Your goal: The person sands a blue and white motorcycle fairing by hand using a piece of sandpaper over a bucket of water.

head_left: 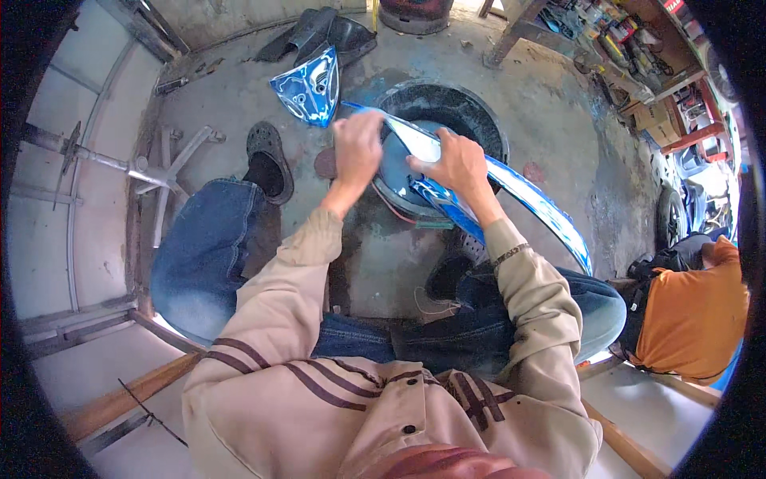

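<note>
A long, glossy blue-and-white curved panel (pixel 536 193), which looks like motorcycle bodywork, lies slantwise over a black tub (pixel 483 116) of cloudy water (pixel 392 166). My right hand (pixel 459 164) grips it near the middle, fingers over its upper edge. At the panel's far left end is my left hand (pixel 357 148), its fingers bent and slightly blurred; whatever is under them is hidden. Below my right hand shows another blue strip (pixel 448 206); whether it joins the panel I cannot tell. A blue-and-white shield-shaped cover (pixel 309 89) lies on the floor left of the tub.
Black plastic parts (pixel 319 36) lie behind the cover. A round reddish pad (pixel 533 172) is right of the tub. A metal stand (pixel 171 168) stands at left, a cluttered shelf (pixel 630 48) at far right. Someone in an orange shirt (pixel 690 311) is close on my right.
</note>
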{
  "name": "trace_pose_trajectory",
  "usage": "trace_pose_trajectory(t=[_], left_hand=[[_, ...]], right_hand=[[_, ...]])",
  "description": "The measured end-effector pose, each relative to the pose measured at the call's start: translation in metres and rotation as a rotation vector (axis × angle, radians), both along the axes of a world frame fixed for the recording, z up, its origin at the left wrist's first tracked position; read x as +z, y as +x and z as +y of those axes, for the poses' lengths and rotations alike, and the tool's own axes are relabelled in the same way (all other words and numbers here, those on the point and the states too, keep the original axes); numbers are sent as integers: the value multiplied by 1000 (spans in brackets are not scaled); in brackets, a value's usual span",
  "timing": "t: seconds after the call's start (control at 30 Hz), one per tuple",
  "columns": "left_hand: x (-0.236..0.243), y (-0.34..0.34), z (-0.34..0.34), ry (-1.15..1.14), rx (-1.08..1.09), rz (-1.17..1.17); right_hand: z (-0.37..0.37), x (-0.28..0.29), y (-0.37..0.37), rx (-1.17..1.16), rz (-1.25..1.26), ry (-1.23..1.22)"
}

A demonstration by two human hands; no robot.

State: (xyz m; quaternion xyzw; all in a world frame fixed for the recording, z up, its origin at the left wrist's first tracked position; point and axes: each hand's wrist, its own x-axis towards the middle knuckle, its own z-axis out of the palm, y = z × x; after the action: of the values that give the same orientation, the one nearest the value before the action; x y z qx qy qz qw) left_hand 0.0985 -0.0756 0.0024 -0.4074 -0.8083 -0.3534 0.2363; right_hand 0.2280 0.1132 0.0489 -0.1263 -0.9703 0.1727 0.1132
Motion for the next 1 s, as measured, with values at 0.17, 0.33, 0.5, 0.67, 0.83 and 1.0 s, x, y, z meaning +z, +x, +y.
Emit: trace_pose_trajectory(t=[0.17,0.33,0.5,0.67,0.83,1.0], left_hand=[[3,-2,1,-21,-74,53],[0,13,9,5,-191,14],[-3,-5,-3,-2,-7,62],[-6,-10,-1,71,-141,62],[-4,-27,-7,84,15,42],[-3,-8,-6,14,-175,69]], right_hand=[[2,-6,0,6,12,11],[6,-7,1,6,9,15],[1,-2,0,-4,7,-18],[2,-4,1,2,26,-8],[-4,-4,-3,14,34,5],[2,-4,1,-12,26,11]])
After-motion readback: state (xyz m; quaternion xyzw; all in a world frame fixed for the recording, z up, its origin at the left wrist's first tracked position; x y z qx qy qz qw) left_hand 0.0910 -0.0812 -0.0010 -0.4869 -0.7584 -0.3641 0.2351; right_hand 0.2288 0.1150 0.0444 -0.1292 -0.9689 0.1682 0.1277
